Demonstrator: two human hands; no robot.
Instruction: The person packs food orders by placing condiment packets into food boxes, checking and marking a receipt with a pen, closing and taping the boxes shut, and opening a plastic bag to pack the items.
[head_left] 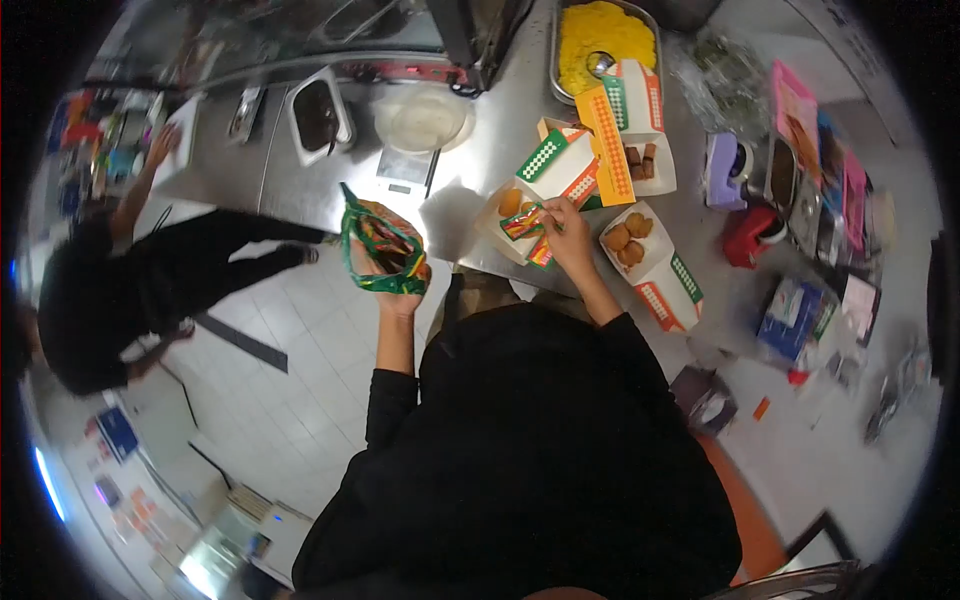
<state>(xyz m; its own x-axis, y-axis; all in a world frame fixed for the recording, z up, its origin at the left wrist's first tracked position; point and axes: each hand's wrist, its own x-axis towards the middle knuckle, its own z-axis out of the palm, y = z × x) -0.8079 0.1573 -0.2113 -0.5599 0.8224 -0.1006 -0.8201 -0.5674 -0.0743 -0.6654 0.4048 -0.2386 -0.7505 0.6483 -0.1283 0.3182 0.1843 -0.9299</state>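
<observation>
Brushed metal counter [490, 140] catching a bright glare, glass-fronted cabinet [340, 35] along its back edge, pale square-tiled floor [310, 350] at left, bluish-white light strip [49, 484] at the far left, orange panel [738, 500] at lower right.

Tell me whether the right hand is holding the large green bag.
No: the left hand holds the large green bag, while the right hand is at small sachets.

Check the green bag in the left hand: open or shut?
Open. The green bag has its rim spread apart above the left hand, and its dark interior shows. Exact contents: cannot tell.
</observation>
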